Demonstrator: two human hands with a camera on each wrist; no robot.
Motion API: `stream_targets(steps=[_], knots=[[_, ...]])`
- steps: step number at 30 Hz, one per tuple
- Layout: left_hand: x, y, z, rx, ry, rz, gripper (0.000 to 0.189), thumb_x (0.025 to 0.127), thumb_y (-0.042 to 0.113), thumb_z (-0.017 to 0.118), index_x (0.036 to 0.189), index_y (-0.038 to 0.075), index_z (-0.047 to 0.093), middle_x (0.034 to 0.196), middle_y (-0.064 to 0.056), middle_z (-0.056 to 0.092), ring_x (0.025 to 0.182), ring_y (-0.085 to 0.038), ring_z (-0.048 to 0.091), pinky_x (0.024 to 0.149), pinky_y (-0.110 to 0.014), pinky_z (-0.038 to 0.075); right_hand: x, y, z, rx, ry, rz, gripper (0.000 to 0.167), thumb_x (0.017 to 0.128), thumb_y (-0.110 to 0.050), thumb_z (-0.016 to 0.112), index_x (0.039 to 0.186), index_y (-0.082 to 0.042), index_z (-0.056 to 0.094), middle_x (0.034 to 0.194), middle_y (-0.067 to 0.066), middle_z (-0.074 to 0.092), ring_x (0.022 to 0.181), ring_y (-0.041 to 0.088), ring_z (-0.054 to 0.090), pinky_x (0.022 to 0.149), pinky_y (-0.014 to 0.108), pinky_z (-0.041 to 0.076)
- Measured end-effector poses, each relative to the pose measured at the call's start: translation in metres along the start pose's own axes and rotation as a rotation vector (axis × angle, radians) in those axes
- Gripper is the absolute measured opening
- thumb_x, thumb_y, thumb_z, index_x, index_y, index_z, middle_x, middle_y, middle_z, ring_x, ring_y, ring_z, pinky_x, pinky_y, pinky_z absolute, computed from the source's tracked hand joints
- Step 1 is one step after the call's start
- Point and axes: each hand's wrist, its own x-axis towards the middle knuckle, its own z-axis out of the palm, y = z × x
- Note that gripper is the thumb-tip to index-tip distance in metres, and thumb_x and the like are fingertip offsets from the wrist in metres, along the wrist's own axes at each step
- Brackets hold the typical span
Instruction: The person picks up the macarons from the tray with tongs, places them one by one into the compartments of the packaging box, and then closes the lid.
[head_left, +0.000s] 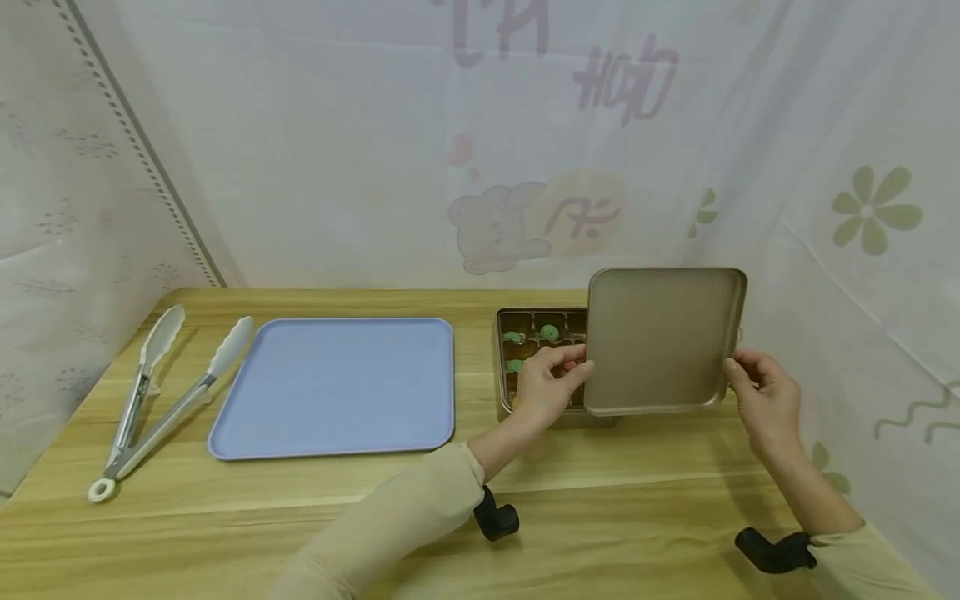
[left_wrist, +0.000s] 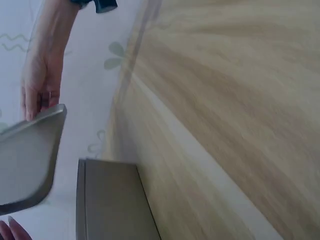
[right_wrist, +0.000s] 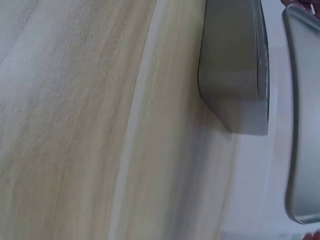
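Note:
A flat metal lid (head_left: 660, 342) with a raised rim is held up over the right part of a metal box (head_left: 498, 367), tilted with its underside facing me. My left hand (head_left: 543, 387) pinches the lid's left edge between thumb and fingers. At the opposite edge, my right hand (head_left: 771, 404) grips it the same way. Inside the box, divided compartments show green round pieces (head_left: 550, 332); the lid hides the rest. The left wrist view catches the box's side wall (left_wrist: 117, 200) below the lid (left_wrist: 25, 160).
Left of the box lies a blue rectangular tray (head_left: 345, 387) on the wooden table (head_left: 600, 508). Tongs (head_left: 161, 421) with pale scalloped tips lie spread at the far left. A printed white cloth (head_left: 337, 167) hangs behind and along both sides.

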Motion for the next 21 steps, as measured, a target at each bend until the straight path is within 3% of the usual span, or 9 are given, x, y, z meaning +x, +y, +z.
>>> stream_targets(steps=[6, 10, 13, 16, 19, 21], knots=[[0.000, -0.002, -0.015, 0.019, 0.018, 0.062, 0.027, 0.087, 0.022, 0.068, 0.111, 0.011, 0.071, 0.086, -0.006, 0.066, 0.070, -0.008, 0.054, 0.056, -0.016, 0.039, -0.001, -0.009, 0.007, 0.105, 0.022, -0.039, 0.009, 0.089, -0.004, 0.062, 0.090, -0.012, 0.065, 0.071, -0.016, 0.059, 0.058, -0.001, 0.051, 0.050, 0.010, 0.040], [0.000, -0.004, -0.022, -0.033, 0.026, 0.085, 0.028, 0.087, 0.019, 0.068, 0.113, 0.008, 0.070, 0.086, -0.015, 0.070, 0.072, -0.025, 0.066, 0.052, -0.017, 0.042, -0.005, -0.015, 0.008, 0.265, -0.051, -0.058, 0.011, 0.089, -0.001, 0.060, 0.090, -0.011, 0.064, 0.065, -0.009, 0.064, 0.050, 0.002, 0.053, 0.045, 0.013, 0.041], [0.000, -0.006, -0.026, -0.079, 0.020, 0.107, 0.029, 0.088, 0.014, 0.066, 0.114, 0.003, 0.068, 0.088, -0.020, 0.069, 0.076, -0.036, 0.067, 0.057, -0.028, 0.052, -0.008, -0.018, 0.009, 0.347, -0.096, -0.088, 0.013, 0.089, 0.001, 0.059, 0.093, -0.010, 0.065, 0.066, -0.006, 0.067, 0.052, 0.003, 0.059, 0.048, 0.013, 0.046], [0.002, -0.008, -0.031, -0.089, 0.021, 0.125, 0.029, 0.089, 0.010, 0.064, 0.116, 0.001, 0.066, 0.091, -0.022, 0.070, 0.080, -0.037, 0.067, 0.065, -0.035, 0.055, -0.009, -0.019, 0.011, 0.400, -0.139, -0.134, 0.014, 0.090, 0.002, 0.057, 0.099, -0.003, 0.065, 0.071, -0.004, 0.070, 0.060, 0.005, 0.066, 0.056, 0.016, 0.051], [0.001, -0.008, -0.037, -0.052, 0.023, 0.128, 0.030, 0.089, 0.009, 0.063, 0.119, 0.004, 0.065, 0.100, -0.017, 0.070, 0.084, -0.032, 0.068, 0.065, -0.024, 0.053, -0.011, -0.021, 0.013, 0.351, -0.203, -0.186, 0.019, 0.093, -0.001, 0.053, 0.108, 0.005, 0.063, 0.084, -0.008, 0.072, 0.073, 0.005, 0.068, 0.066, 0.018, 0.053], [0.001, -0.008, -0.042, -0.028, 0.012, 0.130, 0.031, 0.090, 0.008, 0.062, 0.121, 0.007, 0.064, 0.107, -0.014, 0.069, 0.088, -0.029, 0.067, 0.065, -0.016, 0.050, -0.012, -0.023, 0.014, 0.255, -0.247, -0.224, 0.026, 0.095, -0.004, 0.052, 0.117, 0.006, 0.060, 0.094, -0.014, 0.069, 0.081, 0.000, 0.066, 0.071, 0.015, 0.051]])
